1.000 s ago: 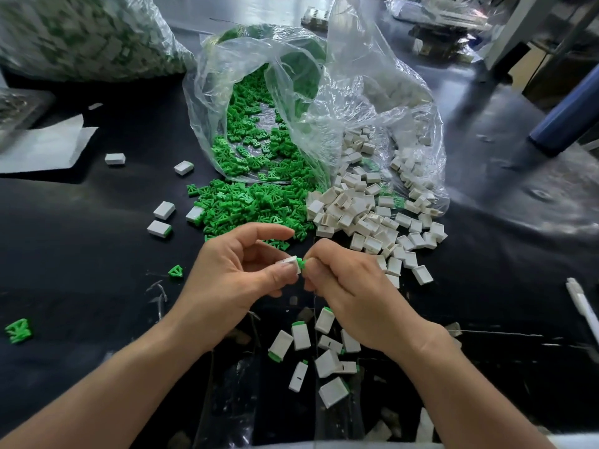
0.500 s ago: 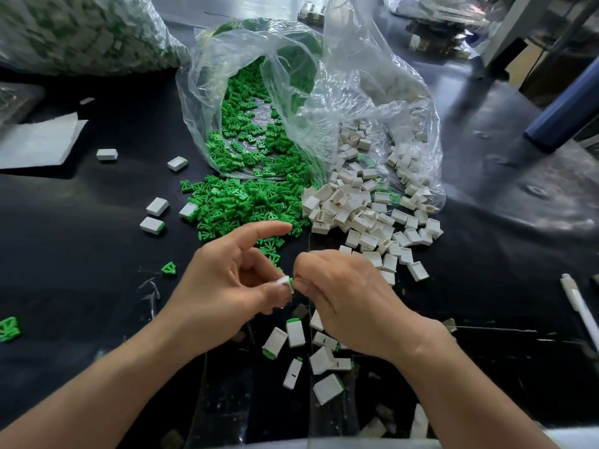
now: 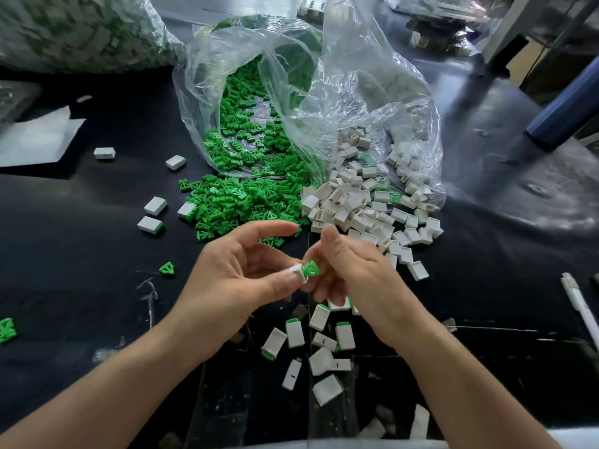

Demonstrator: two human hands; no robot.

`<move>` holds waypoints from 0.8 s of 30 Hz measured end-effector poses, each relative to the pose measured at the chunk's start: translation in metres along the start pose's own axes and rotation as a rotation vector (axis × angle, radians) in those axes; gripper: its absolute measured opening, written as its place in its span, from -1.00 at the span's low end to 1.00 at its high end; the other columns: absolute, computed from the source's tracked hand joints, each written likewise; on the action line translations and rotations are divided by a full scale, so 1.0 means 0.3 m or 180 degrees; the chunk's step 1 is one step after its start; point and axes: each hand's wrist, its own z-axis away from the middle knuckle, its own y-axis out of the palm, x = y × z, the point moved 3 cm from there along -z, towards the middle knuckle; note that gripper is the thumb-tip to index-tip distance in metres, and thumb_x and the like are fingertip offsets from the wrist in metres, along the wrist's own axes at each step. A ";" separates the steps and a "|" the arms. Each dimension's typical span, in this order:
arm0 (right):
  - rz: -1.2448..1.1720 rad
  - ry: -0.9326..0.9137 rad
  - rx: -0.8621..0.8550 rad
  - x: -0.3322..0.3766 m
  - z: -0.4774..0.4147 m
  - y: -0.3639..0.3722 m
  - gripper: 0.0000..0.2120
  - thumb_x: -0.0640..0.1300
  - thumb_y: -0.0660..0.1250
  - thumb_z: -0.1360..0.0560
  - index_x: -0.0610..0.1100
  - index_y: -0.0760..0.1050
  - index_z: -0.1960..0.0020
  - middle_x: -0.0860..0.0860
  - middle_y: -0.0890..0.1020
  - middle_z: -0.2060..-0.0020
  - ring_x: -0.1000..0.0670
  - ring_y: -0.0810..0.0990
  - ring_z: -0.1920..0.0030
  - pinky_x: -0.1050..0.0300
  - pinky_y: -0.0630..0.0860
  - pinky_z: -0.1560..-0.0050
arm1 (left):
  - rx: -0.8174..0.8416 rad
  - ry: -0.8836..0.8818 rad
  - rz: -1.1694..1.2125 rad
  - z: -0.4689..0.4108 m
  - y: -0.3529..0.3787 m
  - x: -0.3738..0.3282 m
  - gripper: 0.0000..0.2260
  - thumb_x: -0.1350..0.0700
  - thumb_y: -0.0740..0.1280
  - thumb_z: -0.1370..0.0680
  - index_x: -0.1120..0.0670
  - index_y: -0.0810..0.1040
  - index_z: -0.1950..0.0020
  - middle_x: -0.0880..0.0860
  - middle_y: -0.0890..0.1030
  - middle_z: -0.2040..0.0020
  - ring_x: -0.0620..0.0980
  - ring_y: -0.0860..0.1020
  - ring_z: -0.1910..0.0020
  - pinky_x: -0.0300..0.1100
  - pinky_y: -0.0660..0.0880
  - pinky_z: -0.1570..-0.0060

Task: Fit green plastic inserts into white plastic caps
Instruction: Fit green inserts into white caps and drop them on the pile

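Left hand (image 3: 233, 280): thumb and fingers pinch a white cap (image 3: 296, 273) by its sides, with the index finger stretched out above it. The cap is held at mid-frame above the table, its open end toward the right hand. A green insert (image 3: 311, 268) stands in that open end, most of it outside the cap (slightly tilted, not flush).

Right hand (image 3: 366, 280): fingers curled, index raised, tips just beside the insert. Cannot tell whether they grip it or only touch it.

Below the hands: finished pieces (image 3: 295, 333) lie scattered on the black table (image 3: 81, 254), white bodies with a green edge at one end, pointing in mixed directions. One lies under the right hand's fingers (held or resting on the table, cannot tell).

Beyond the hands: insert heap (image 3: 246, 205) on the left, cap heap (image 3: 356, 209) on the right, touching where they meet. Both spill from clear bags (image 3: 372, 76) lying on their sides, mouths toward the person.

Left of the insert heap: stray caps (image 3: 155, 205), well apart from one another, one with green at a corner. A lone insert (image 3: 167, 268) lies left of the left hand.

Edges: white paper (image 3: 35, 140) at far left, a white pen (image 3: 580, 306) at far right. A large blurred sack (image 3: 81, 30) of green-and-white parts sits at top left.
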 end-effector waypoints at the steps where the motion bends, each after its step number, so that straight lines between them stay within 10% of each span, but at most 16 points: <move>1: -0.0299 0.0208 0.0199 -0.003 0.002 0.011 -0.55 0.24 0.06 -0.40 -0.08 0.53 0.30 0.01 0.59 0.43 0.08 0.49 0.44 0.31 0.35 0.47 | 0.0014 0.0019 0.0033 0.001 0.001 0.000 -0.58 0.21 0.42 -0.20 0.07 0.55 -0.06 0.10 0.67 0.29 -0.05 0.65 0.26 -0.32 0.54 0.25; 6: -0.1246 0.0929 0.1015 -0.001 0.012 0.073 -0.53 0.25 0.07 -0.36 -0.12 0.51 0.29 -0.06 0.58 0.43 0.06 0.49 0.47 0.32 0.37 0.49 | 0.0004 0.0110 0.0066 0.001 -0.006 -0.003 -0.57 0.14 0.44 -0.19 0.07 0.56 -0.06 0.07 0.66 0.31 -0.08 0.65 0.08 -0.27 0.55 0.10; 11: -0.1607 0.1146 0.0833 -0.011 0.008 0.091 -0.59 0.21 0.10 -0.35 -0.07 0.52 0.12 0.03 0.42 0.48 0.12 0.33 0.46 0.34 0.24 0.46 | -0.0061 0.0090 0.0165 0.003 0.000 0.004 -0.59 0.24 0.41 -0.22 0.12 0.55 -0.07 0.14 0.65 0.29 -0.05 0.62 0.37 -0.25 0.55 0.31; 24: -0.1674 0.0987 0.0581 -0.008 0.011 0.107 -0.64 0.17 0.11 -0.40 -0.15 0.38 0.20 0.07 0.38 0.54 0.15 0.29 0.52 0.33 0.20 0.48 | -0.0211 0.0100 0.0434 0.002 -0.006 0.017 -0.57 0.26 0.41 -0.22 0.10 0.53 -0.08 0.09 0.66 0.32 -0.06 0.64 0.33 -0.27 0.55 0.30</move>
